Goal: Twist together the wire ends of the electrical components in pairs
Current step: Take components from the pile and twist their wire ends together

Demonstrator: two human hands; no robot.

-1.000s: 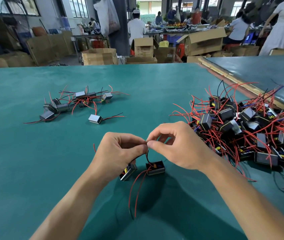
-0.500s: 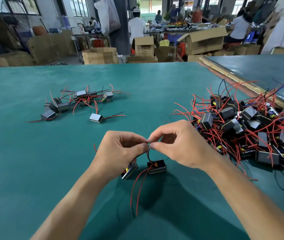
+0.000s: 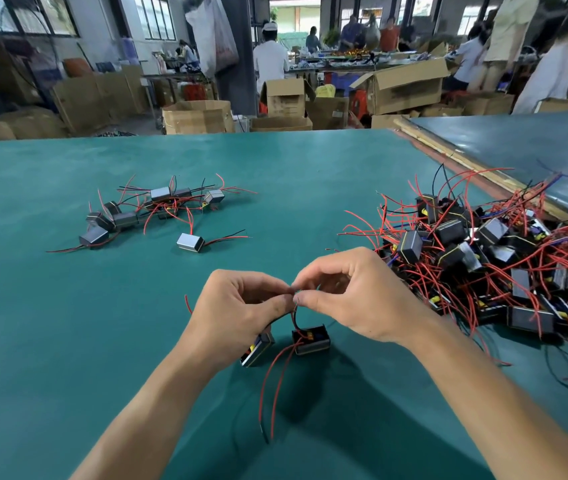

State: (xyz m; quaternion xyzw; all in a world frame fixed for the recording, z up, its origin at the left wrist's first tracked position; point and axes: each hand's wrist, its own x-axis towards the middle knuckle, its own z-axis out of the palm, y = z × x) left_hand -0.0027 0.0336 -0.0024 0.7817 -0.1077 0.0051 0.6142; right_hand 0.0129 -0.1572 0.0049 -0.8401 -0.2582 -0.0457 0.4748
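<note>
1. Above the green table [image 3: 67, 341], left hand [image 3: 241, 310] and right hand [image 3: 355, 299] meet fingertip to fingertip — both pinching the wire ends [image 3: 295, 295].
2. Two components [image 3: 311, 338] sit just beneath them.
3. Loose pile [image 3: 483, 258] at right; smaller cluster [image 3: 150, 209] far left.

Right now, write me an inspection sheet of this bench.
Surface: green table, one continuous mat.
Job's things: left component and right component near the viewer, their black wires rising to the fingertips.
Clutter: big tangled pile at right; smaller group far left; single component beside it.
Hands: left hand and right hand both pinch the black wires where they meet.
Cables: red leads trail toward the viewer.
Surroundings: cardboard boxes, people at far benches.
</note>
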